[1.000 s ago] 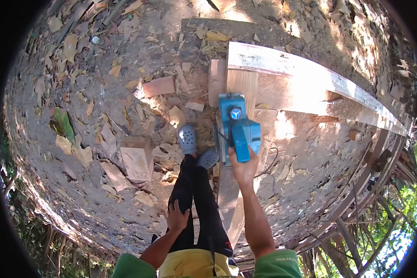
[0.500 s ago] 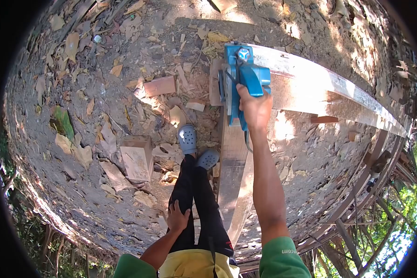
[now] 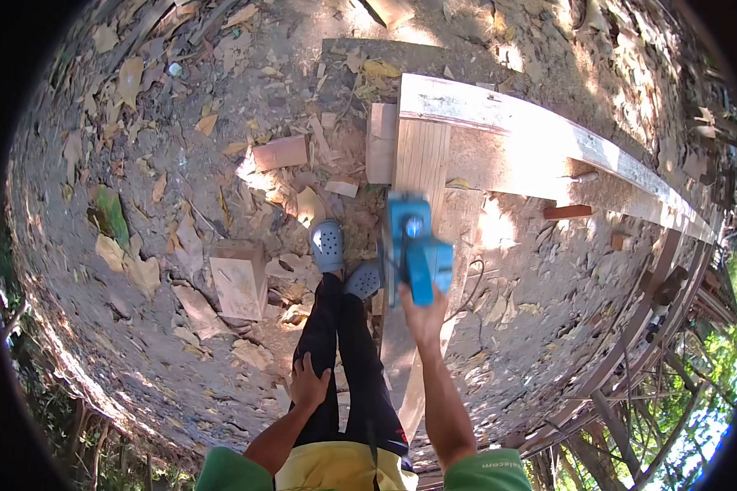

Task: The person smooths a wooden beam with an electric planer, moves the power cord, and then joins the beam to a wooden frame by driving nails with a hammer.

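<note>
Ground [image 3: 151,282] lies under everything. A white beam [image 3: 540,123] meets the far end of a board [image 3: 422,159], maybe to stop it sliding. The blue planer [image 3: 418,245] sits on the board, and the right hand's [image 3: 425,321] fingers curl snugly round its handle [image 3: 420,274], likely to steer it. The left hand [image 3: 309,383] rests on a leg [image 3: 319,319], fingers spread, holding nothing, maybe for balance.
</note>
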`<move>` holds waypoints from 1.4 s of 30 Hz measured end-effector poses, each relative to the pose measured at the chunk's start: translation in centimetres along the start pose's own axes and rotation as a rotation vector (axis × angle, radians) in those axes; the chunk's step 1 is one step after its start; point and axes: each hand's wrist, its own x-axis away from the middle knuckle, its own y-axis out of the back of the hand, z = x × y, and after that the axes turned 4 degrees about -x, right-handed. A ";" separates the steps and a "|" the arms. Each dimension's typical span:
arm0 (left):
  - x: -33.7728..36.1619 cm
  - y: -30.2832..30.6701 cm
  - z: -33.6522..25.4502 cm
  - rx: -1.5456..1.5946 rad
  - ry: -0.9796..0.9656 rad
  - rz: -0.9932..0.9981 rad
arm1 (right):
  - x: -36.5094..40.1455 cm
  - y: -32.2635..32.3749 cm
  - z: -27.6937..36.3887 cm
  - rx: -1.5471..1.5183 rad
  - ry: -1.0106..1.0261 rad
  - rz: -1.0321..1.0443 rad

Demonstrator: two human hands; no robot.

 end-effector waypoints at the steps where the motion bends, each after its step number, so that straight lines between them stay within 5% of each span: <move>1: -0.1 0.1 0.1 -0.007 0.002 0.005 | 2.9 0.0 -3.6 -0.015 0.045 -0.032; 6: -0.5 0.6 0.0 0.000 -0.002 -0.011 | 9.2 0.9 -9.3 0.002 0.029 0.036; 9: -0.7 1.3 -0.4 0.007 0.008 0.010 | 5.9 -0.2 -5.3 -0.058 0.139 -0.064; 15: -0.9 2.0 -0.4 -0.028 -0.020 0.002 | -4.0 -1.0 4.8 -0.040 0.029 -0.100; 32: -1.0 0.9 1.8 0.003 -0.040 0.008 | -18.4 -1.8 16.9 -0.173 0.043 -0.115; 38: -1.2 0.2 2.6 -0.027 -0.054 -0.009 | -13.1 0.0 12.9 -0.189 0.029 0.015; 42: -0.9 0.6 2.0 -0.046 -0.056 -0.001 | -0.5 1.2 0.2 -0.027 0.081 -0.027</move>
